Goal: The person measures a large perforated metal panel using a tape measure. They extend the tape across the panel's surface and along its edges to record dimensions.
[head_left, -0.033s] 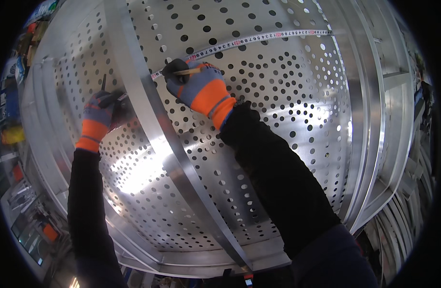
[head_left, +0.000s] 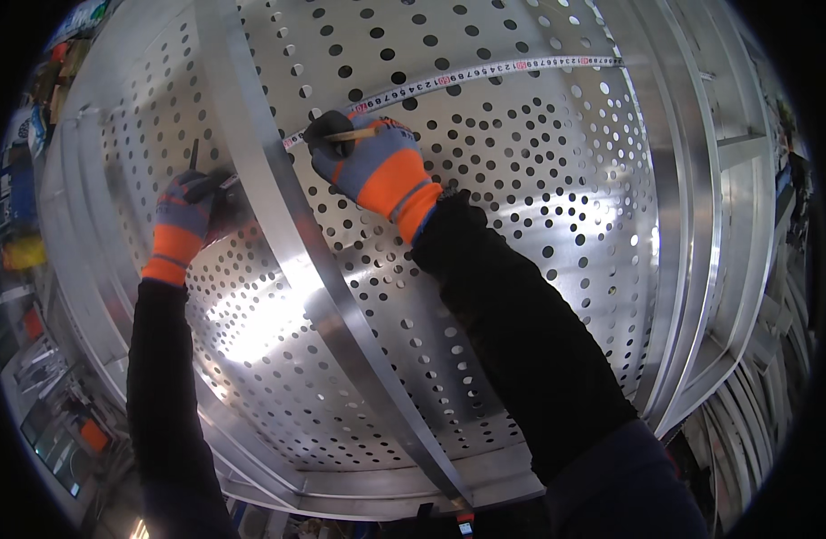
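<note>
My right hand (head_left: 377,166), in a grey and orange glove with dark fingertips, is closed round a thin tan pencil-like stick (head_left: 357,134). It rests against a tape measure blade (head_left: 467,75), which stretches over a perforated metal sheet (head_left: 485,202) to its right edge. The blade runs leftward to a metal bar (head_left: 292,207) that crosses the sheet. Left of that bar, my left hand (head_left: 181,211), gloved alike, is closed on a dark object (head_left: 222,187); its shape is mostly hidden by the fingers. A thin dark piece sticks up beside that hand.
Metal frame rails (head_left: 687,207) border the sheet on the right, and more rails (head_left: 80,216) stand on the left. Long curved strips (head_left: 728,458) lie at the lower right. A yellow item (head_left: 24,252) and assorted clutter are at the far left.
</note>
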Tool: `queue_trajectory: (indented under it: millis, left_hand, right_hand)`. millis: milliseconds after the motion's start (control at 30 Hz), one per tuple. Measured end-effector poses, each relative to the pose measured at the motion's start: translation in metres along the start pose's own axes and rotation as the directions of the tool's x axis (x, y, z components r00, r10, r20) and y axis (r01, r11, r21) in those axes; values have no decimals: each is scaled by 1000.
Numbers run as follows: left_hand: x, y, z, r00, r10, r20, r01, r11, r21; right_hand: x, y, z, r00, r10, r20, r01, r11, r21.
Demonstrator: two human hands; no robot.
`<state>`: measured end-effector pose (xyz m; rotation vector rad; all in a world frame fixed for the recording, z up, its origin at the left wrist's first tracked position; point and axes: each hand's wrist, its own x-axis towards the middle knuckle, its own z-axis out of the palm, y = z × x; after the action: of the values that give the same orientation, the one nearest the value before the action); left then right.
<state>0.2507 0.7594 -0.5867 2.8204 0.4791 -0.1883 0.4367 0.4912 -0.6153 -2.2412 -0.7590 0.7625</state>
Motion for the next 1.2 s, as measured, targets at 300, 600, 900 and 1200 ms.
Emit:
queue_trajectory:
  millis: [300, 600, 900, 1200]
  left_hand:
    - [2, 1, 3, 998, 53, -22, -53, 999, 3]
    - [1, 1, 4, 999, 33, -26, -34, 999, -38]
    - [-1, -1, 6, 991, 96, -88, -100, 994, -48]
    - [-1, -4, 8, 997, 38, -67, -42, 998, -57]
  right_hand:
    - [-2, -1, 0, 996, -70, -56, 72, 997, 33]
    - [-3, 2, 5, 972, -151, -181, 152, 988, -5]
    - [0, 6, 11, 951, -185, -249, 208, 976, 69]
    - [2, 15, 20, 945, -259, -202, 217, 954, -208]
